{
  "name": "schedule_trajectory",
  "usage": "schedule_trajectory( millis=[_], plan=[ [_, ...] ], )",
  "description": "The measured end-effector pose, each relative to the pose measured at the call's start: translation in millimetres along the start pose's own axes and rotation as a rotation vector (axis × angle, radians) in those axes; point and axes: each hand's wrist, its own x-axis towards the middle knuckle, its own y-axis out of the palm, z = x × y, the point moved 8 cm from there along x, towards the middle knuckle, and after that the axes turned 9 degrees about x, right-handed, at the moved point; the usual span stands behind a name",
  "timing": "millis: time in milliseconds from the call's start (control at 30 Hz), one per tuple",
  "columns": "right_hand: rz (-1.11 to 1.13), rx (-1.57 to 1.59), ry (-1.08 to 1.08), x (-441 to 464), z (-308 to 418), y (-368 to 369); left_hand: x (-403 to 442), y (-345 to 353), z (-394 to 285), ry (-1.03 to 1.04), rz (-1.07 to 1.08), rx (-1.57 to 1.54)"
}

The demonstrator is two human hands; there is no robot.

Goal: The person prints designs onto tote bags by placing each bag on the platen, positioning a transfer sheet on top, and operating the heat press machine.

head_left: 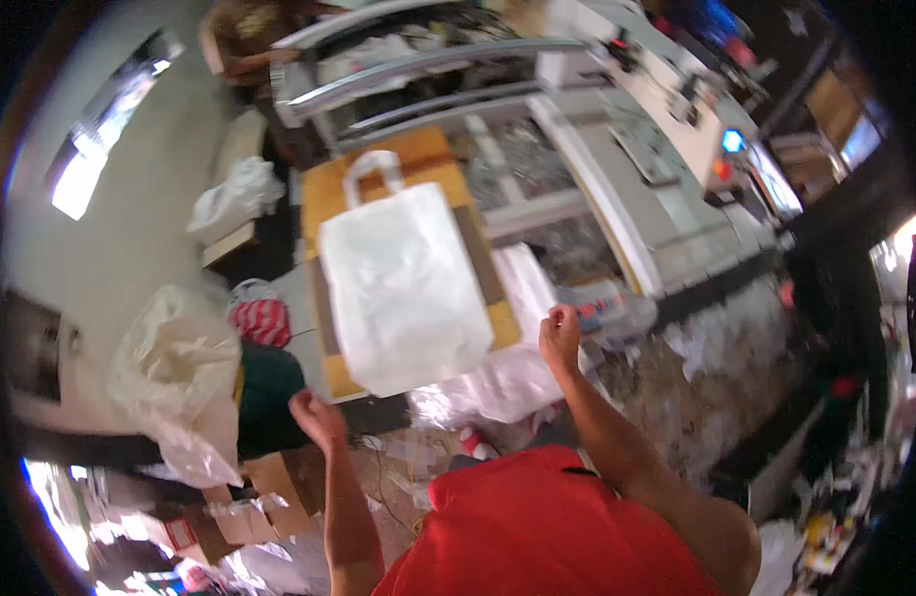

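Note:
A white tote bag [408,288] lies flat on a yellow-brown board [428,154], its looped handle pointing away from me. To the near left of the board is my left hand [321,419], blurred, with its fingers curled together and no object visible in them. My right hand [560,340] is raised off the right side of the bag. Its fingers are curled in and nothing shows between them. Neither hand touches the bag. White plastic sheeting [493,387] hangs below the board's near edge, close to my right hand.
A large whitish sack [175,358] stands at the left, beside a dark green object [269,387]. Cardboard boxes [269,497] sit on the floor. A metal-railed machine frame [438,74] spans the back, where another person [254,50] stands. Plastic scraps litter the right floor.

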Motion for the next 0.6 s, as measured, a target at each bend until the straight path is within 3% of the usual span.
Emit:
schedule_trajectory(
  millis=[33, 67, 100, 133, 167, 233, 300, 333, 367, 400, 433, 467, 600],
  plan=[
    [0.082, -0.084, 0.109, -3, -33, -24, -13, -14, 12, -0.145, 0.011, -0.011],
    [0.056, -0.119, 0.143, -9, -66, -56, -25, -22, 52, -0.07, 0.003, 0.16],
    [0.169, -0.273, 0.271, -17, -111, -75, -44, -31, 49, -0.105, 0.103, 0.468],
    [0.294, -0.415, 0.394, -22, -151, -94, -67, -35, 55, 0.057, 0.097, 0.386],
    [0.388, -0.48, 0.505, -21, -185, -115, -94, -36, 133, 0.01, 0.304, 0.692],
    [0.474, -0.615, 0.475, -9, -261, -138, -171, -35, 120, 0.182, 0.578, 0.767],
    [0.621, -0.842, 0.361, -1, -336, -137, -281, -43, 220, 0.753, 1.103, 0.979],
    [0.651, -0.838, 0.369, -1, -384, -134, -309, -49, 193, 0.687, 1.311, 0.912],
    [0.676, -0.926, 0.11, -1, -418, -123, -334, -57, 158, 0.613, 1.515, 0.836],
    [0.688, -0.998, -0.16, 2, -438, -108, -346, -74, 189, 0.124, 1.31, 0.719],
    [0.806, -0.992, -0.129, 31, -407, -90, -348, -93, 174, -0.139, 1.231, 0.778],
    [0.924, -0.98, -0.094, 67, -358, -68, -349, -103, 155, -0.265, 1.203, 0.837],
    [1.043, -0.871, -0.087, 93, -379, -41, -356, -94, 91, -0.436, 1.168, 0.89]
  ],
)
